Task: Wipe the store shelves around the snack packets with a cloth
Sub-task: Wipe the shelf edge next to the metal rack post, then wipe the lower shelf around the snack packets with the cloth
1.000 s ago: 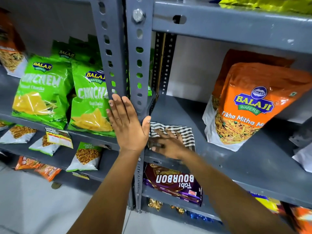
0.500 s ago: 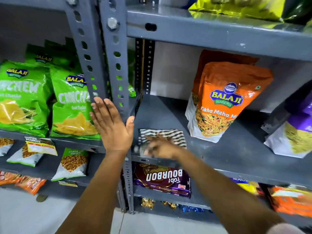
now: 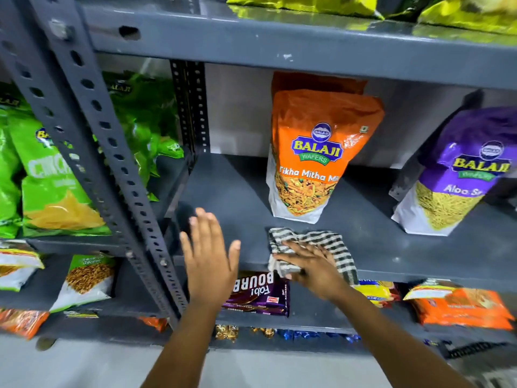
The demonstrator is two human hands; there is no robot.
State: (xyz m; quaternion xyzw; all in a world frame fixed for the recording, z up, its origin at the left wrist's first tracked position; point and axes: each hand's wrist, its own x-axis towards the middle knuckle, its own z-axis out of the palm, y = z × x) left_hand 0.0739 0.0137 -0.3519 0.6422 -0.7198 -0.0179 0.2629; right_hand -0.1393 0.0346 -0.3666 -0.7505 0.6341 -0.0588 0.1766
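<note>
A black-and-white checked cloth point(image 3: 330, 242) lies flat on the grey metal shelf point(image 3: 232, 191), near its front edge. My right hand point(image 3: 310, 267) presses on the cloth with fingers spread. My left hand point(image 3: 208, 261) hovers open in front of the shelf edge, just right of the perforated upright point(image 3: 92, 130), touching nothing. An orange Balaji packet point(image 3: 319, 152) stands upright behind the cloth, apart from it. A purple Balaji packet point(image 3: 458, 175) leans at the shelf's right.
Green crisp packets point(image 3: 56, 186) fill the left bay behind the upright. Below are a purple Bourbon biscuit pack point(image 3: 260, 298), orange packets point(image 3: 461, 306) and small packets at lower left point(image 3: 84, 278). The upper shelf point(image 3: 279, 43) carries yellow packets. Bare shelf lies between the upright and the orange packet.
My right hand has slid the cloth rightward along the shelf, to in front of the orange packet. My left hand has let go of the upright. The view has shifted right.
</note>
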